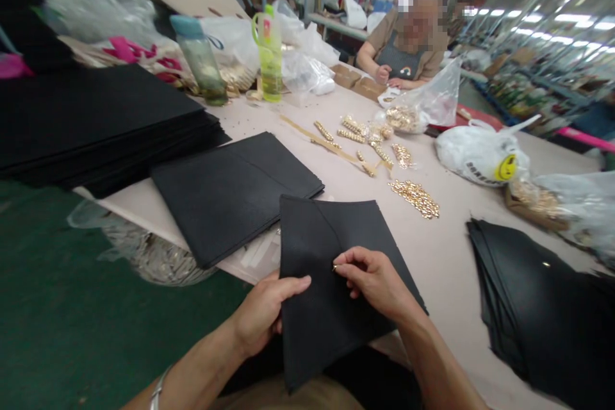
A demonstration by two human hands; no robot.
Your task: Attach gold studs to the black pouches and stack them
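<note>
My left hand [269, 307] grips the left edge of a black leather-like panel [317, 327], thumb on top and the other fingers beneath it. Against the middle of this panel, my right hand [369, 275] pinches a tiny gold-coloured metal piece [335, 267] between thumb and forefinger. The panel is tilted toward me at the table's near edge. Behind it lies a short stack of similar black panels [235, 186]. A pile of small gold metal pieces [414, 198] is spread on the table beyond my right hand.
A tall black stack [96, 115] stands at left, with a blue-lidded bottle [199, 61] and a green bottle [269, 57] behind. More black panels [538, 295], one bearing a gold fitting, lie right. Plastic bags [480, 150] line the far side, where another person [408, 45] sits.
</note>
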